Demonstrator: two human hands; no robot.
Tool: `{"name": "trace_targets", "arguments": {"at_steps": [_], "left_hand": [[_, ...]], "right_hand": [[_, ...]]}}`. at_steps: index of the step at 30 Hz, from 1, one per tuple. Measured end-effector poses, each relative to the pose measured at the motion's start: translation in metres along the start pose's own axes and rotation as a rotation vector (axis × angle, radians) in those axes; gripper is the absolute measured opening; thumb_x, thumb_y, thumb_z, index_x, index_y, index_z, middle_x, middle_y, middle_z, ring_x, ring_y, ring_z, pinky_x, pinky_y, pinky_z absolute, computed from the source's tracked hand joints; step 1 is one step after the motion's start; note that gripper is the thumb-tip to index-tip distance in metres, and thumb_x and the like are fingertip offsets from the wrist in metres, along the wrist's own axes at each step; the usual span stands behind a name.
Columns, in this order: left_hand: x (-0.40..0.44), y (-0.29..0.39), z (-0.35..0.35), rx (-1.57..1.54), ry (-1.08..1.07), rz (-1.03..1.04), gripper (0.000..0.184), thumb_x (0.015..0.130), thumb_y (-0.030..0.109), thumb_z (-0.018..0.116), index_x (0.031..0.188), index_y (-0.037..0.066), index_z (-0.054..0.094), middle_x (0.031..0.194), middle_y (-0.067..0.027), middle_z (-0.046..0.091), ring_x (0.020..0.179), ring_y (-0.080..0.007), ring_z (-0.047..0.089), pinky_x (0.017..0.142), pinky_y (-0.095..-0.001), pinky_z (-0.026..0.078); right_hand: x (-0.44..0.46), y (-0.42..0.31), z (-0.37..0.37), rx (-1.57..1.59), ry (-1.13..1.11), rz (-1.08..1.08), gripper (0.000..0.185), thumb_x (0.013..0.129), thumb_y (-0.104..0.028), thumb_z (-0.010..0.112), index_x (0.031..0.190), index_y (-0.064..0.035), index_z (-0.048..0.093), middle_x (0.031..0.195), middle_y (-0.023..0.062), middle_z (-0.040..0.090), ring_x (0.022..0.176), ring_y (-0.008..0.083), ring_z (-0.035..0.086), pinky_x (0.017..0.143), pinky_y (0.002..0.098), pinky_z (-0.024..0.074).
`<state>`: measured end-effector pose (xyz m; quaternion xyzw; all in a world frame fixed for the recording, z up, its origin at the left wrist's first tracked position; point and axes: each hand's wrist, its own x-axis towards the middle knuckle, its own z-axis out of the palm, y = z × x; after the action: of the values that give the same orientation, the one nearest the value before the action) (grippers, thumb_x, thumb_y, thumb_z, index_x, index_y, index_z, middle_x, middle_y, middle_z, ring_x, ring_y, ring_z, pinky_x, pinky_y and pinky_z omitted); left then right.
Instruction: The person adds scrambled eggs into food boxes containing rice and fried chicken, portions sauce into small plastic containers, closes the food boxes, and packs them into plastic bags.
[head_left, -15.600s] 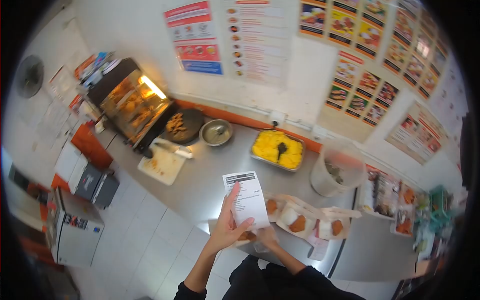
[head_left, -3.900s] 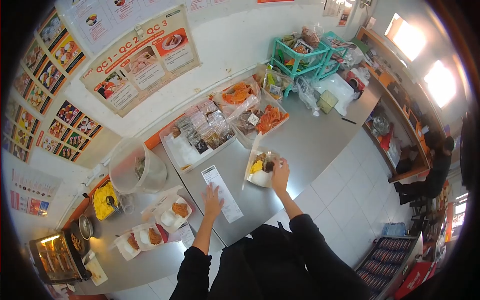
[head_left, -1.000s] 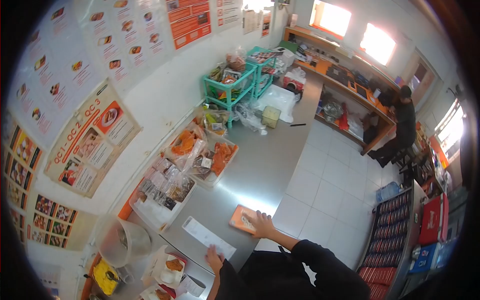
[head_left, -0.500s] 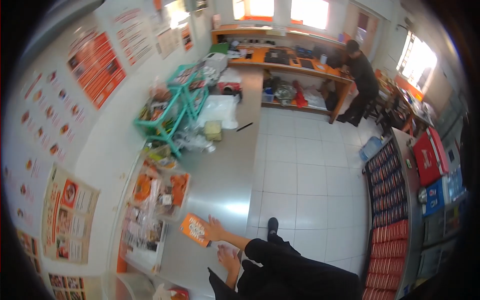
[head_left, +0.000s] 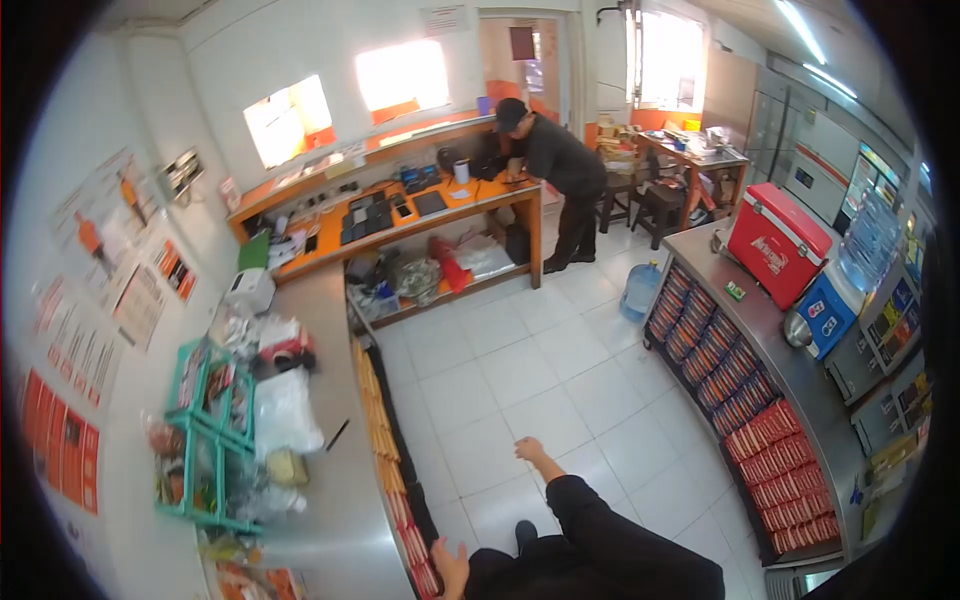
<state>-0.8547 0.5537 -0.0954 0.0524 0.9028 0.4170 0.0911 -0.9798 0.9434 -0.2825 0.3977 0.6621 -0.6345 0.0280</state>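
Observation:
My left hand [head_left: 450,567] is at the bottom of the view, beside the edge of the steel counter [head_left: 335,490]. Its fingers are spread and nothing shows in them. Close by, a row of red packs [head_left: 413,545] stands on the shelf below the counter edge, with orange-tan packs [head_left: 380,430] farther along. Out over the tiled floor, my right hand [head_left: 528,450] hangs in front of my body, touching nothing. Its fingers are loosely curled, with nothing visible in them.
Teal baskets [head_left: 200,430], a white plastic bag [head_left: 287,412] and a black pen-like stick [head_left: 338,434] lie on the left counter. A person in black [head_left: 565,165] leans over the orange desk [head_left: 335,220]. At right stands a counter with a red cooler [head_left: 780,245].
My view has swung right and up. Both hands have come away from the orange printed item on the counter, which is out of view. My right hand is now over the floor.

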Motion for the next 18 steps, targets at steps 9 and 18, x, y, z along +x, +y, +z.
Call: {"name": "trace_targets", "arguments": {"at_steps": [9,18], "left_hand": [[0.133,0.36,0.144,-0.449,-0.957,0.403,0.046,0.1,0.025,0.051,0.141,0.008,0.04,0.141,-0.0218,0.04,0.121,-0.0308,0.053,0.099,-0.0371,0.046],[0.336,0.535,0.208,-0.481,-1.11,0.737,0.034,0.096,0.024,0.059,0.126,0.009,0.055,0.111,-0.0135,0.054,0.098,-0.0246,0.061,0.085,-0.032,0.052]], "right_hand": [[0.134,-0.063,-0.222,0.434,0.192,0.173,0.029,0.09,-0.023,0.053,0.105,-0.0007,0.064,0.089,0.0158,0.071,0.068,0.0248,0.07,0.059,0.0347,0.0525],[0.259,-0.138,-0.407,0.655,0.472,0.209,0.031,0.093,-0.021,0.048,0.119,-0.0056,0.057,0.107,0.0128,0.069,0.093,0.0246,0.068,0.077,0.0331,0.0527]]}}
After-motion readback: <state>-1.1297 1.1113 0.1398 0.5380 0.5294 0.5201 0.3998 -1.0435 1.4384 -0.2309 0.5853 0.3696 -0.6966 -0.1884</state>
